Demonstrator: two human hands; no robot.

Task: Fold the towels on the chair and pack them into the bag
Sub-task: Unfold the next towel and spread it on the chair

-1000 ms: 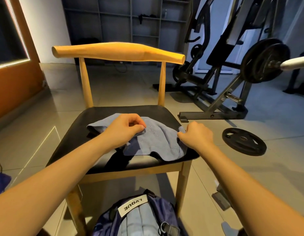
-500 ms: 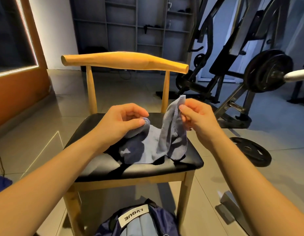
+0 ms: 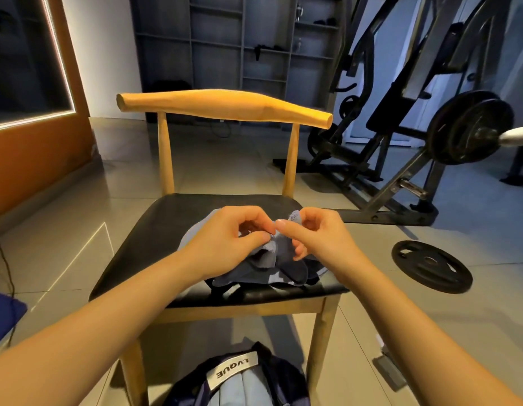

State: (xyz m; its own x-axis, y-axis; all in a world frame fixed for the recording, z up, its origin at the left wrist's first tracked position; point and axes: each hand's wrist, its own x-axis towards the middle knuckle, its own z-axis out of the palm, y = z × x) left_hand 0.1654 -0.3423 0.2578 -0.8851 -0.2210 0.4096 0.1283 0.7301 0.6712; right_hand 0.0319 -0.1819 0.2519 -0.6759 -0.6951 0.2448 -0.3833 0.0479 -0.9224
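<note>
Head view: left hand point(image 3: 225, 243), right hand point(image 3: 317, 238), each grip pinching the half-hidden towel point(image 3: 263, 272); bag point(image 3: 239, 385) cut off below.

I get one readable text: "LVQUE", dark capitals on a pale label point(image 3: 231, 373) sewn across the top of the bag point(image 3: 272, 385). It sits below the left hand point(image 3: 225, 241) and right hand point(image 3: 319, 238), nearer to me, and reads upside down from my view. Markings on the weight plate point(image 3: 431, 266), right of the right hand, are too small to read.
</note>
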